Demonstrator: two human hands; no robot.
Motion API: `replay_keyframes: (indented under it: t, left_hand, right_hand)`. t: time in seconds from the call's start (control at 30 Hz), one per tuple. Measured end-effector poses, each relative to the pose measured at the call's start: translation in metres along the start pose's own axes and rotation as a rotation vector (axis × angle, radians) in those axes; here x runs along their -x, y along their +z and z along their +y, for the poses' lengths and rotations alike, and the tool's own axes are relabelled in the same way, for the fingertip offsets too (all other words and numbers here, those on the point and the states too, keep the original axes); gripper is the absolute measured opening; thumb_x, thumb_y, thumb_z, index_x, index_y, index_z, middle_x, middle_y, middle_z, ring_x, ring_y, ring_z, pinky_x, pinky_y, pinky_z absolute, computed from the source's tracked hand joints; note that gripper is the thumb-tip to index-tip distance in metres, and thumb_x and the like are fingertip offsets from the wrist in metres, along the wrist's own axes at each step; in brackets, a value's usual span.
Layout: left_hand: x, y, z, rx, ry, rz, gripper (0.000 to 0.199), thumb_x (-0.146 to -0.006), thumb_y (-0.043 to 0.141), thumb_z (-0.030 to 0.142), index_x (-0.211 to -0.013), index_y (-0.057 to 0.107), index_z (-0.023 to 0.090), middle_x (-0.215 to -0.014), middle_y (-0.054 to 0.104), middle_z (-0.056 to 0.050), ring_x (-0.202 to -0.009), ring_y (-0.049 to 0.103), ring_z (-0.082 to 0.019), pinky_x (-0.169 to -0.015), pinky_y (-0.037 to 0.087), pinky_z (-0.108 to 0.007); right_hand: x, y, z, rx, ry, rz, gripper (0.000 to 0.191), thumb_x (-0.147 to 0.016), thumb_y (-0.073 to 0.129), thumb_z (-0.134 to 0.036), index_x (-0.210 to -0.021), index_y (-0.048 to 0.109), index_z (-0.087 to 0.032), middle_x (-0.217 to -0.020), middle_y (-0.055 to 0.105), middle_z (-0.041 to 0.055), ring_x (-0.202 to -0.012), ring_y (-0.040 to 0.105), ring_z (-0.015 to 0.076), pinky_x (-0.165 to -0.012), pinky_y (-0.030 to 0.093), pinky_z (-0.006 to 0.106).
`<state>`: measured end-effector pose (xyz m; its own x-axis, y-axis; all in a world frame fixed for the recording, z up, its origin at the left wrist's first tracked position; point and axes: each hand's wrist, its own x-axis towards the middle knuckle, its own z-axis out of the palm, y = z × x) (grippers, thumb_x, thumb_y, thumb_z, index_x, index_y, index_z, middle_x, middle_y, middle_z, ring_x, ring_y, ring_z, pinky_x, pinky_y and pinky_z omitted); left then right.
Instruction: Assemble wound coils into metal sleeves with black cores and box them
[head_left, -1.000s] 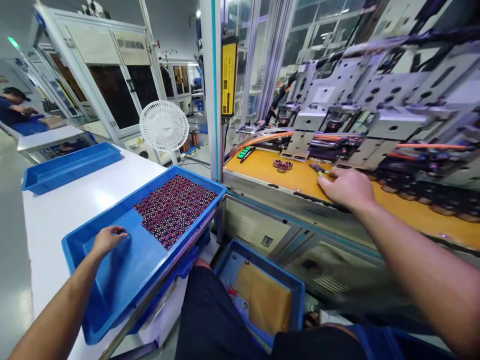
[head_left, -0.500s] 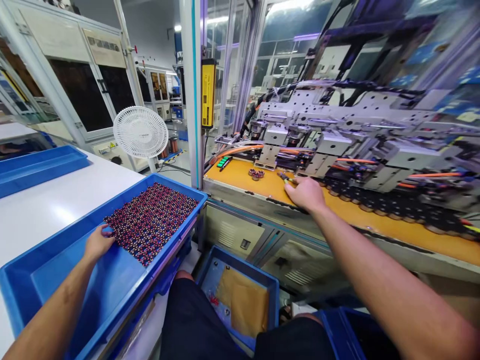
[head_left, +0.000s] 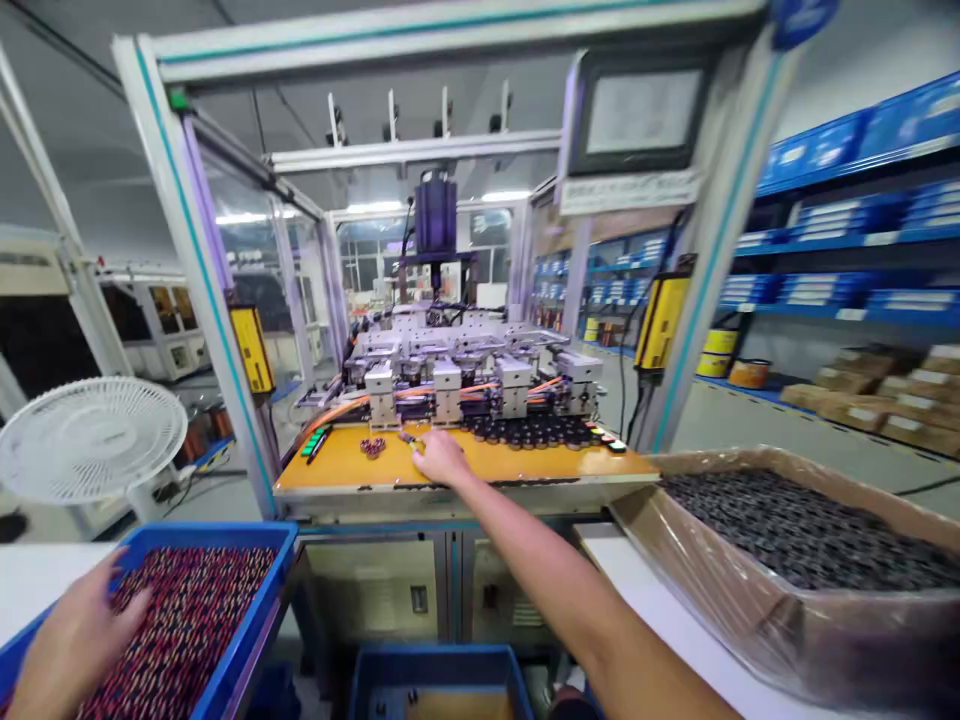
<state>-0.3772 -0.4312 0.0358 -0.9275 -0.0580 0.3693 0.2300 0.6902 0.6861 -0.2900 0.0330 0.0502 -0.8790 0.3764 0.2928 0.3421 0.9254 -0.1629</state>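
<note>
My right hand (head_left: 439,457) rests at the orange worktop (head_left: 517,466) of the machine, its fingers closed around small pliers (head_left: 407,438) with dark jaws and yellow on the handles. Just left of the pliers, a few small red-and-copper wound cores (head_left: 371,447) sit in a cluster. My left hand (head_left: 82,630), smeared a little by motion, is over the blue tray (head_left: 289,545) at the lower left, fingers apart and nothing visible in them. Packed rows of red-and-dark wound cores (head_left: 202,610) fill the visible part of that tray. Dark round parts (head_left: 532,432) line the worktop right of my right hand.
Metal fixtures (head_left: 447,385) with orange hoses stand behind the worktop. On the right, a plastic-lined box (head_left: 645,510) holds black parts. A white fan (head_left: 94,450) stands at left. Another blue bin (head_left: 435,655) is below. Frame posts (head_left: 206,290) flank the machine.
My view has swung right, bringing the whole machine and the box of black parts into sight. My left hand has moved from the bare tray floor to over the cores. My right hand still holds the pliers.
</note>
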Motion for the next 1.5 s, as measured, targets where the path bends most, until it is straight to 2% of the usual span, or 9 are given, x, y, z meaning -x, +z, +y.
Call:
replay_keyframes:
  t: [0.1,0.23,0.33,0.47,0.6,1.07,1.3,1.4,1.5]
  left_hand:
    - [-0.009,0.052,0.082,0.063,0.220,-0.028,0.044,-0.047,0.067,0.042,-0.088,0.056,0.032,-0.076,0.074,-0.002,-0.084,0.069,-0.037,-0.090,0.054,-0.049]
    - [0.000,0.133,0.170,0.057,0.379,-0.192,0.031,-0.069,0.075,0.033,-0.097,0.067,0.023,-0.079,0.074,-0.003,-0.082,0.072,-0.026,-0.082,0.057,-0.040]
    - [0.004,0.186,0.209,0.013,0.322,-0.242,0.033,-0.090,0.067,0.038,-0.114,0.065,0.015,-0.105,0.072,-0.007,-0.095,0.070,-0.022,-0.090,0.055,-0.045]
    - [0.001,0.227,0.234,0.017,0.139,-0.231,0.040,-0.093,0.065,0.038,-0.127,0.060,0.017,-0.124,0.065,-0.010,-0.110,0.065,-0.025,-0.095,0.054,-0.050]
    - [0.008,0.226,0.234,0.110,0.051,-0.203,0.041,-0.093,0.066,0.036,-0.130,0.059,0.018,-0.127,0.064,-0.010,-0.113,0.064,-0.026,-0.097,0.053,-0.051]
    - [0.052,0.156,0.172,0.819,-0.158,-0.162,0.031,-0.094,0.065,0.025,-0.123,0.060,0.015,-0.106,0.069,-0.006,-0.087,0.070,-0.017,-0.075,0.061,-0.035]
    - [0.066,0.165,0.167,0.948,-0.219,-0.166,0.028,-0.093,0.067,0.025,-0.119,0.063,0.015,-0.106,0.069,-0.005,-0.087,0.069,-0.017,-0.076,0.061,-0.035]
    - [0.064,0.173,0.169,0.957,-0.222,-0.175,0.027,-0.093,0.067,0.026,-0.117,0.063,0.015,-0.107,0.069,-0.006,-0.087,0.069,-0.017,-0.075,0.060,-0.035]
    - [0.065,0.174,0.169,0.963,-0.208,-0.172,0.026,-0.093,0.067,0.025,-0.116,0.063,0.015,-0.106,0.069,-0.005,-0.086,0.068,-0.016,-0.075,0.060,-0.035]
  right_hand:
    - [0.005,-0.006,-0.001,-0.048,0.004,0.032,0.030,-0.099,0.061,-0.038,-0.117,0.064,-0.015,-0.120,0.065,0.0090,-0.109,0.064,0.0214,-0.096,0.055,0.044]
    - [0.004,-0.010,0.000,-0.122,0.009,0.055,0.030,-0.098,0.062,-0.038,-0.117,0.064,-0.015,-0.121,0.065,0.0091,-0.109,0.064,0.0216,-0.096,0.055,0.044]
    - [-0.001,-0.006,0.005,-0.144,0.012,0.047,0.031,-0.098,0.062,-0.038,-0.119,0.064,-0.014,-0.123,0.064,0.0094,-0.112,0.063,0.0225,-0.097,0.054,0.045]
    - [-0.005,-0.001,0.009,-0.121,-0.003,0.021,0.032,-0.098,0.062,-0.038,-0.119,0.063,-0.015,-0.124,0.064,0.0097,-0.114,0.062,0.0231,-0.099,0.053,0.046]
    - [-0.004,-0.003,0.010,-0.103,-0.024,0.017,0.032,-0.098,0.061,-0.039,-0.119,0.064,-0.014,-0.124,0.064,0.0096,-0.115,0.062,0.0235,-0.100,0.053,0.047]
    - [-0.003,0.001,0.013,-0.160,-0.179,0.000,0.031,-0.098,0.062,-0.038,-0.119,0.063,-0.015,-0.121,0.065,0.0090,-0.108,0.064,0.0215,-0.095,0.055,0.044]
    - [0.001,0.000,0.012,-0.119,-0.321,0.117,0.039,-0.098,0.060,-0.042,-0.127,0.061,-0.016,-0.134,0.059,0.0114,-0.122,0.058,0.0260,-0.105,0.048,0.051]
    - [0.010,-0.002,0.001,-0.085,-0.496,0.186,0.047,-0.097,0.060,-0.040,-0.137,0.054,-0.016,-0.152,0.046,0.0125,-0.141,0.042,0.0299,-0.117,0.034,0.054]
    - [0.016,0.000,-0.016,-0.049,-0.676,0.178,0.050,-0.096,0.061,-0.037,-0.139,0.053,-0.014,-0.155,0.045,0.0131,-0.148,0.033,0.0280,-0.119,0.032,0.046]
